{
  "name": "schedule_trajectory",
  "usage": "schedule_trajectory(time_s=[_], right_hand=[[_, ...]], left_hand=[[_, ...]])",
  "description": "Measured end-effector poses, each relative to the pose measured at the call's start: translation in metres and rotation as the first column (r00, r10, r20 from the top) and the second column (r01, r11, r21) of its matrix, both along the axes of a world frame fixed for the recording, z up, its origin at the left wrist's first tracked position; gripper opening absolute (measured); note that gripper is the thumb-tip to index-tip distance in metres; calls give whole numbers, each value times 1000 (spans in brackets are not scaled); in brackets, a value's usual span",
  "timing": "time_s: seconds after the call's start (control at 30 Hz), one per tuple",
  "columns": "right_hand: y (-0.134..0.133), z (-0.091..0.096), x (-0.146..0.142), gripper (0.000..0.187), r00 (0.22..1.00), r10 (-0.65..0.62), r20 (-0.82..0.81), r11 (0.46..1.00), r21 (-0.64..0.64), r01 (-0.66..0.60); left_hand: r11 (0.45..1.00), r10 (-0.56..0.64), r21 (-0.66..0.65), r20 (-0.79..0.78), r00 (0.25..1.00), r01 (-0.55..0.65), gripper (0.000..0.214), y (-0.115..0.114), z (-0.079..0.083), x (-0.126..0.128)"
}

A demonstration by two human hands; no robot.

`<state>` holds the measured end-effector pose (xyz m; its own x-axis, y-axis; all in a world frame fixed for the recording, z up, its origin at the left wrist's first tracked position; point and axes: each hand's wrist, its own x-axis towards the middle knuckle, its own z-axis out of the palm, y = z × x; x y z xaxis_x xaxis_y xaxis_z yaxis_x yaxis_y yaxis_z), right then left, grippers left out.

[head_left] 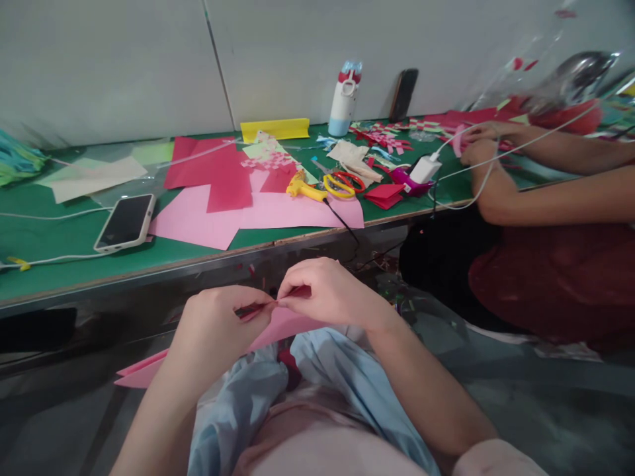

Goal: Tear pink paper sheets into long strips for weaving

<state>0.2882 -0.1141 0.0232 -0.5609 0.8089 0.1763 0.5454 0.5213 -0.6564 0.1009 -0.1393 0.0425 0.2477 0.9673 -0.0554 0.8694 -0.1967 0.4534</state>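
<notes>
From where I stand, both of the person's hands are pinching: the left hand (218, 324) and the right hand (327, 291) each press thumb to forefinger, and the two sets of fingertips all but meet on the top edge of the pink paper (292, 322). That paper hangs just below the fingers, over the light blue cloth (322, 357) on the lap, with nothing firm under it. My worry is the grip: with so narrow a hold and no backing, a small slip of either thumb could let the edge creep and set a crease crooked, and pulling the pinches apart too hard could tear it right between them. The left forearm hides a good deal, so I can't be sure that the folded pink end (141, 371) poking out to the left of the fingers is the same piece; if it is, a shift of that arm could crumple it. Farther off, beyond the fingers and a little to the right, the yellow glue gun (305, 188) lies on pink sheets (307, 210) at the front of the green bench (49, 238), and its black cord (344, 221) drops over the edge. A knee or wrist catching that cord could drag the gun off the bench, and if its tip is hot, it might mark the sheets around it. The scissors (342, 185) lie close beside it, so a careless reach could knock both together.
</notes>
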Motion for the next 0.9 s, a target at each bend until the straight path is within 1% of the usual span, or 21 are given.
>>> schedule_trajectory(time_s=[0.13,0.27,0.37,0.53,0.77,0.9], right_hand=[[0,1,-3,11,1000,2,-25,1000,18,-2],[0,-1,0,8,999,-8,-35,1000,1,8],[0,-2,9,9,999,5,-44,1000,-24,-6],[0,1,18,10,999,-8,-51,999,-37,7],[-1,3,14,11,999,13,-45,1000,-5,-13],[-1,2,12,10,999,10,-48,1000,12,-9]], left_hand=[[999,34,38,-47,998,-32,21,-1,-1,3],[999,28,41,-100,995,-24,22,-1,1,5],[999,29,24,-95,995,-27,21,-2,4,3],[999,32,43,-79,996,-29,19,-4,4,-1],[999,7,31,-71,997,-5,23,-2,4,9],[999,32,32,-57,998,-30,23,-1,4,10]])
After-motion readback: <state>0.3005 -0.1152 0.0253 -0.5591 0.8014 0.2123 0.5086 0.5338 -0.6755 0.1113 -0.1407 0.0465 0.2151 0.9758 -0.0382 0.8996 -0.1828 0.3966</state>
